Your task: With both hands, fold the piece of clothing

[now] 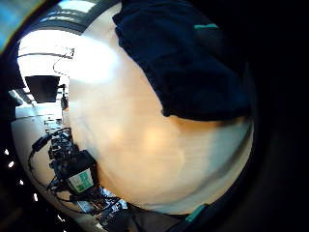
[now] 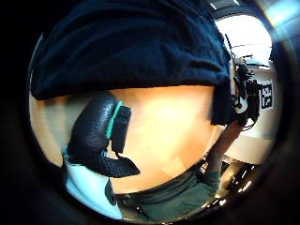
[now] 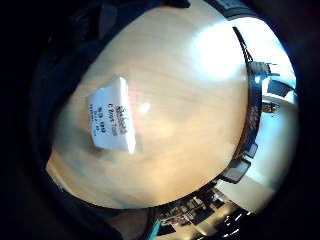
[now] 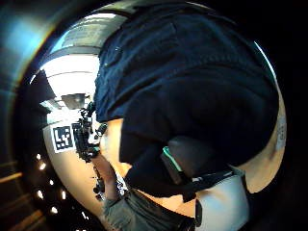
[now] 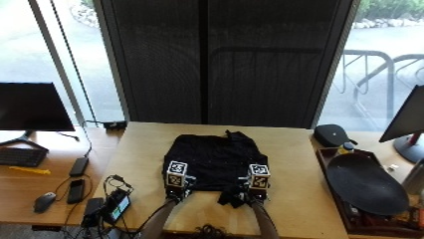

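Daylight's pouring in from the windows (image 5: 46, 55) ahead of me; my palm views are soft and ringed in black; glare whites out the table (image 1: 96, 63); the dark garment (image 5: 213, 160) shows barely any detail.

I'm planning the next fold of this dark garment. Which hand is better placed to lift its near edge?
Probably the right hand: it sits at the garment's near right corner, where cloth hangs past the near edge. The left hand is at the near left corner, so the difference is slight. Neither grip is clearly visible.
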